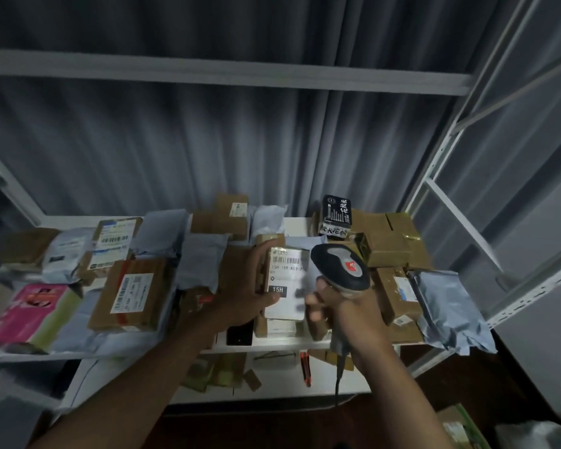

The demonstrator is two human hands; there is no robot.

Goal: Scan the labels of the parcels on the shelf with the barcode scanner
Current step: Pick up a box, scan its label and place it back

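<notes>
My left hand (246, 286) grips a small parcel (287, 303) by its left side, its white barcode label facing up toward me. My right hand (337, 306) holds a black and grey barcode scanner (340, 267) by the handle, its head just right of the label and touching the parcel's upper right corner. The scanner's cable (339, 374) hangs down below my wrist. Both hands are over the middle of the white shelf (272, 343), which is covered with several parcels.
A brown box with a white label (132, 293) and a pink packet (30, 312) lie at left. Grey poly bags (450, 309) and brown boxes (389, 247) fill the right. A black box (336, 215) stands at the back. White rack uprights (434, 176) rise on the right; a lower shelf (272, 380) holds more items.
</notes>
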